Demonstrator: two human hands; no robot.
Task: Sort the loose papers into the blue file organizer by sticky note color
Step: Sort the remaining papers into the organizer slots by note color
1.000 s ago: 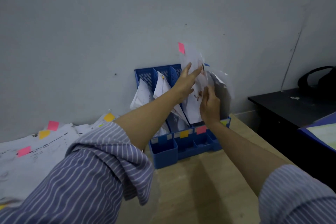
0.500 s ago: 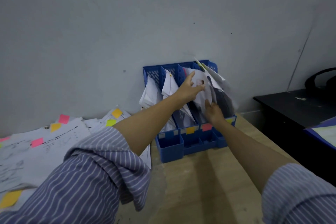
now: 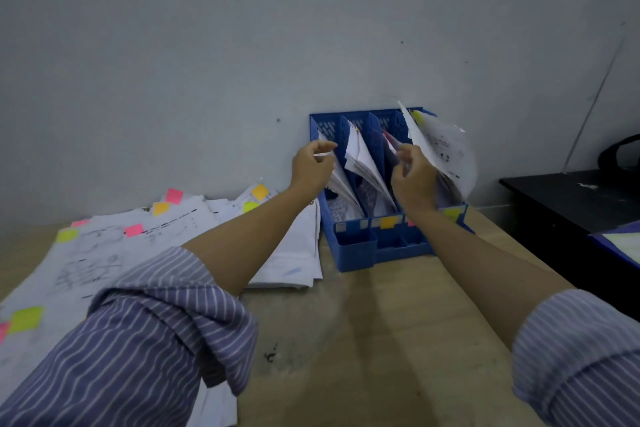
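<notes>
At the lower left of the frame our loose papers lie spread on the table, tagged pink, orange and green. Our left hand pinches a sheet edge at the leftmost slot of the blue file organizer, centre right. Our right hand has curled fingers among the sheets of the right-hand slots; what it holds, we cannot tell. We judge a sheet is being seated; next, another sheet from the pile.

organizer against wall | loose papers left of it | both on table
</notes>
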